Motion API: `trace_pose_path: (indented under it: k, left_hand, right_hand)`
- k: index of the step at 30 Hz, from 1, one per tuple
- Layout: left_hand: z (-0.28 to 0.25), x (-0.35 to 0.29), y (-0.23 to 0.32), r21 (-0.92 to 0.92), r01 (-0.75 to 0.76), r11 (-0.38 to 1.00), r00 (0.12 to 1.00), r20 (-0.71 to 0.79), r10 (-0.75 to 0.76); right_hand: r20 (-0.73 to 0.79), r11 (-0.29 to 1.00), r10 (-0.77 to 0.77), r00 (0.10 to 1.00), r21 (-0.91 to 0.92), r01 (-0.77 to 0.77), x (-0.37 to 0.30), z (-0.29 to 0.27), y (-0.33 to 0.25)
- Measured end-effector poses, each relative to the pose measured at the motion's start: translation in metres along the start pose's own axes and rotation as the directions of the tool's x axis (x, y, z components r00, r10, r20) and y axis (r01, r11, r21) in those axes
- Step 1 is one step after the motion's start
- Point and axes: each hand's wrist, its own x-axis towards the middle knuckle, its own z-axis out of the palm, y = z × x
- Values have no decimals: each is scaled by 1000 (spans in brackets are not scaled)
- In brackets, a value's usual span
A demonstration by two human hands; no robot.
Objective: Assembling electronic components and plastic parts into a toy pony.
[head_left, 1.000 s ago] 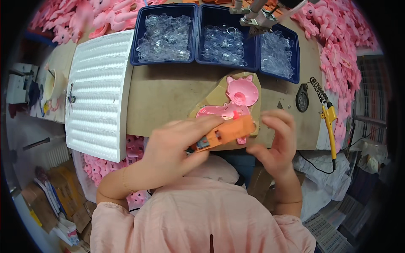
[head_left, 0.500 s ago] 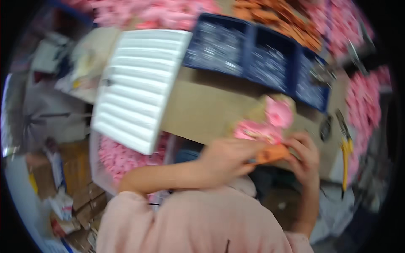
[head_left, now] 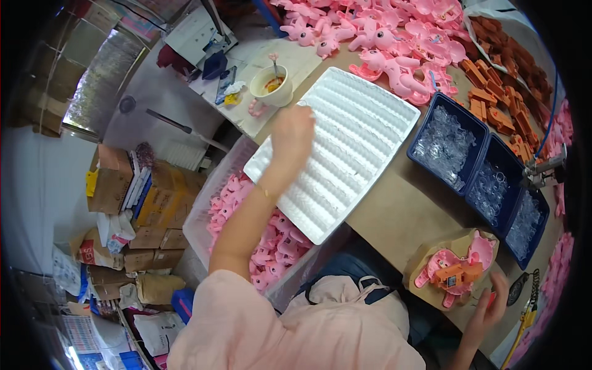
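Observation:
My left hand (head_left: 293, 139) is over the far left part of a white ribbed tray (head_left: 336, 148), close to a white cup (head_left: 272, 86). Its fingers are curled together, and anything in them is hidden. Beside a tan holder (head_left: 414, 272) at the right, my right hand (head_left: 487, 311) has its fingers apart. A small reddish spot shows by those fingers, too small to name. In the holder lies a pink animal-shaped toy shell (head_left: 481, 248). An orange block (head_left: 459, 275) with a dark, wired part rests across the shell.
Blue bins (head_left: 448, 139) of clear plastic pieces stand at the right. Pink toy parts (head_left: 388, 61) and orange blocks (head_left: 493, 108) are heaped at the back. A clear tub (head_left: 206, 219) of pink parts sits below the tray. Yellow-handled pliers (head_left: 526, 320) lie far right.
My left hand has left the orange block and reached far left over the tray. The orange block now lies in the pink shell, and my right hand is off it. The view has turned left.

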Motion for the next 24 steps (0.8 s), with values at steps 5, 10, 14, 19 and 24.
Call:
trace_pose_path:
  k: [5,10,14,19,24]
  left_hand:
    - [38,30,-52,97,215,972,900,367,-235]
    - [11,29,-70,-596,510,621,852,449,-268]
    - [-16,31,-72,-457,415,787,891,378,-250]
    - [-54,23,-73,-401,281,872,953,221,-206]
    - [-97,23,-44,-907,357,225,891,258,-374]
  right_hand:
    - [440,889,-420,793,25,457,33,54,-74]
    - [577,811,-525,625,117,574,66,117,-115]
    - [449,739,-629,635,91,668,98,196,-109]
    - [667,635,-480,570,-185,750,107,221,-103]
    - [630,604,-549,549,-155,782,112,221,-101]
